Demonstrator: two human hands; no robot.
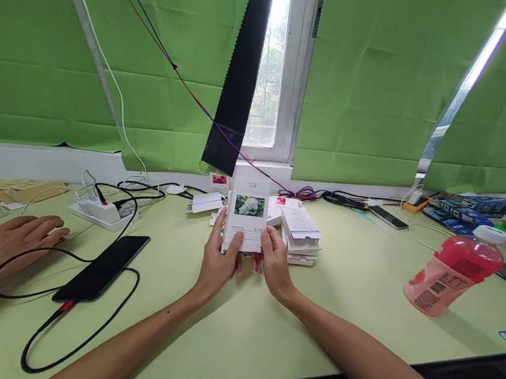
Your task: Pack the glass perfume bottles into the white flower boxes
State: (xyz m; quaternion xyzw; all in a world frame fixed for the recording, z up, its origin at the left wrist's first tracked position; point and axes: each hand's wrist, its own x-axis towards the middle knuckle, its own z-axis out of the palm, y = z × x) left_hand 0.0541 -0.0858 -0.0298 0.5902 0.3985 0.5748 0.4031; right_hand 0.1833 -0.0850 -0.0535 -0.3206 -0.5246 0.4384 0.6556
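Both hands hold a white box [250,218] upright above the table, its front printed with a white flower on green leaves. My left hand [224,250] grips the lower left edge, with the thumb on the front. On the lower right edge, my right hand [275,258] closes with its thumb in front too. Fingers behind the box are partly hidden. Just beyond my right hand stands a stack of flat white boxes [300,233]. Folded white cartons [206,203] lie behind my left hand.
Another person's hand [26,238] rests at left, near a cabled black phone [102,270] and a white power strip [101,213]. At right stand a pink drink bottle [455,271], another phone [388,217] and blue packets [472,212]. Cable bundles [346,199] run along the back.
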